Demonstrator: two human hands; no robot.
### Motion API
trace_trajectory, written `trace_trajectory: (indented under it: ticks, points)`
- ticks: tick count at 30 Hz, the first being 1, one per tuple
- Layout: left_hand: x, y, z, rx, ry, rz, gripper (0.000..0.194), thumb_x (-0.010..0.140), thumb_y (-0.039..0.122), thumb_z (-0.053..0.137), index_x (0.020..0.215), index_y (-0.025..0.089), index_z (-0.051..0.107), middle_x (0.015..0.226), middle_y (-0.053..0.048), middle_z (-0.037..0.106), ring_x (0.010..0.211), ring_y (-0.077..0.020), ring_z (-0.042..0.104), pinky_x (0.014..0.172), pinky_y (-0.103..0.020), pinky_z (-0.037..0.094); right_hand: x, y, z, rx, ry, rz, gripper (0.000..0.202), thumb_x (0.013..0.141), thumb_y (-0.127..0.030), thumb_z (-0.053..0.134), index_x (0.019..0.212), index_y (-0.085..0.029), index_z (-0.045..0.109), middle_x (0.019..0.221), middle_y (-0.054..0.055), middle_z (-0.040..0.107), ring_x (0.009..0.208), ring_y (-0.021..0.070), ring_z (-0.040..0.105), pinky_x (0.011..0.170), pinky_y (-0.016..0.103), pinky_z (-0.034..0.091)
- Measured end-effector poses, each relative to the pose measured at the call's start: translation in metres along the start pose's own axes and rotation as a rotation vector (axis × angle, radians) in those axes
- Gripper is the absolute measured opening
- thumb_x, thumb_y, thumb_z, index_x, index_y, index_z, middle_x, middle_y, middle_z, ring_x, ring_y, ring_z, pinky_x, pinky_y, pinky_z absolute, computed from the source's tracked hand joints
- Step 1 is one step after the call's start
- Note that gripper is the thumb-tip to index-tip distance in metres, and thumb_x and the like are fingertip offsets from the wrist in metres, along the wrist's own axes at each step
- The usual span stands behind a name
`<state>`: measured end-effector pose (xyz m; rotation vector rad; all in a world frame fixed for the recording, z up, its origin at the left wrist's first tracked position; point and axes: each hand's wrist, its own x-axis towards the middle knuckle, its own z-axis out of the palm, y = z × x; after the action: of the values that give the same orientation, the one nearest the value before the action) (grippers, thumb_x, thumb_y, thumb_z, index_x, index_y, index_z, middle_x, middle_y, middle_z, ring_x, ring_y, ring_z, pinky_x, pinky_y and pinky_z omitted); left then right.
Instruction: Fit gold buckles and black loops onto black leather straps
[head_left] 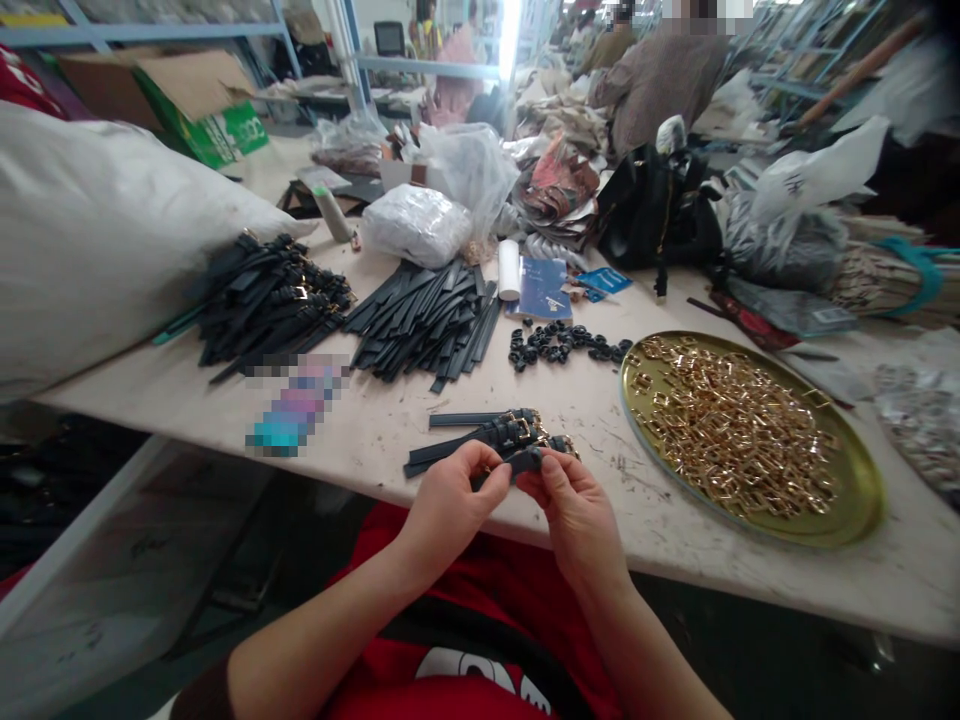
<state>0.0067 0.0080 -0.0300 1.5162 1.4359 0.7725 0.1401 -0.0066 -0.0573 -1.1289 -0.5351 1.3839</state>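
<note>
Between my two hands is a short black leather strap (523,463), pinched near the table's front edge. My left hand (463,492) grips its left part with thumb and forefinger. At the strap's right end, the fingers of my right hand (574,505) are closed on it; whether a buckle is there I cannot tell. Just beyond my hands lies a small pile of black straps with gold buckles (517,428). Small black leather loops (562,343) are scattered farther back. To the right, a round gold tray (862,510) holds a heap of gold buckles (735,425).
Plain black straps (427,320) lie in a heap at mid-table, with buckled straps (277,300) left of them. A large white sack (112,240) leans over the left side. White thread spool (509,270), blue booklet (544,287) and black bag (652,215) stand behind. A person (664,80) sits beyond.
</note>
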Motion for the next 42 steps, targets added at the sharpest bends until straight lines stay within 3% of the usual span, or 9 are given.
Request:
trace_trajectory:
  ticks: [8,13,16,19,24,30,35,39,42]
  points:
    - [-0.017,0.005,-0.007,0.231,0.067,0.082,0.018,0.08,0.036,0.045,0.076,0.02,0.054,0.06,0.005,0.053,0.054,-0.0093,0.047,0.054,-0.02,0.033,-0.014,0.001,0.002,0.029,0.003,0.005,0.022,0.065,-0.032,0.071,0.081,-0.019,0.063,0.068,-0.003,0.067,0.056,0.0087,0.059,0.061,0.024,0.05]
    - [-0.023,0.005,-0.008,0.276,-0.006,0.15,0.016,0.08,0.032,0.045,0.073,0.02,0.054,0.063,0.005,0.055,0.057,-0.0093,0.049,0.056,-0.02,0.033,-0.019,0.005,-0.001,-0.093,0.023,-0.082,0.023,0.067,-0.034,0.069,0.083,-0.019,0.064,0.07,-0.002,0.067,0.059,0.0101,0.059,0.062,0.025,0.049]
    - [-0.023,0.006,-0.011,0.279,-0.057,0.177,0.016,0.08,0.031,0.046,0.073,0.021,0.057,0.065,0.005,0.057,0.061,-0.0096,0.051,0.057,-0.02,0.033,-0.019,0.007,-0.005,-0.206,-0.043,-0.121,0.024,0.069,-0.036,0.067,0.085,-0.018,0.063,0.071,-0.001,0.066,0.061,0.0116,0.059,0.062,0.026,0.047]
    - [-0.02,0.007,-0.013,0.282,-0.121,0.163,0.018,0.08,0.032,0.046,0.073,0.021,0.058,0.063,0.005,0.057,0.059,-0.0097,0.051,0.056,-0.02,0.034,-0.019,0.008,-0.006,-0.19,-0.124,-0.063,0.023,0.069,-0.035,0.067,0.085,-0.019,0.063,0.067,-0.002,0.064,0.06,0.0112,0.056,0.063,0.027,0.045]
    - [-0.018,0.008,-0.012,0.157,-0.114,0.184,0.018,0.083,0.029,0.043,0.075,0.02,0.057,0.069,0.004,0.06,0.066,-0.0106,0.054,0.063,-0.021,0.038,-0.013,0.009,-0.003,-0.131,-0.17,-0.026,0.02,0.068,-0.035,0.068,0.08,-0.019,0.062,0.068,-0.002,0.059,0.062,0.0106,0.05,0.064,0.027,0.042]
    - [-0.013,0.001,-0.01,0.008,-0.21,0.157,0.025,0.081,0.016,0.042,0.105,0.02,0.046,0.084,0.0,0.065,0.079,-0.013,0.059,0.075,-0.025,0.042,-0.006,0.001,-0.004,-0.242,-0.133,-0.064,0.018,0.071,-0.036,0.064,0.076,-0.019,0.059,0.061,-0.004,0.053,0.058,0.0101,0.045,0.06,0.025,0.038]
    - [-0.001,-0.005,-0.007,-0.08,-0.196,0.089,0.021,0.079,0.015,0.043,0.1,0.019,0.043,0.087,-0.001,0.066,0.081,-0.0134,0.061,0.076,-0.026,0.043,-0.007,-0.001,0.0,-0.302,-0.177,-0.101,0.019,0.075,-0.039,0.06,0.077,-0.02,0.058,0.068,-0.002,0.058,0.065,0.0126,0.05,0.065,0.026,0.04]
    - [0.006,-0.006,-0.007,-0.058,-0.236,0.028,0.019,0.08,0.02,0.046,0.099,0.021,0.044,0.079,0.001,0.065,0.076,-0.0138,0.06,0.071,-0.026,0.044,0.0,0.0,-0.006,-0.103,-0.219,0.021,0.036,0.083,-0.049,0.042,0.075,-0.02,0.061,0.07,0.0,0.058,0.064,0.0124,0.05,0.063,0.027,0.041]
    - [0.009,-0.003,-0.006,-0.031,-0.23,0.024,0.017,0.08,0.023,0.047,0.097,0.022,0.045,0.081,0.002,0.065,0.076,-0.0133,0.06,0.071,-0.025,0.044,0.005,0.0,-0.008,-0.073,-0.222,0.167,0.017,0.075,-0.039,0.06,0.08,-0.022,0.06,0.069,-0.004,0.056,0.06,0.0088,0.047,0.061,0.022,0.039]
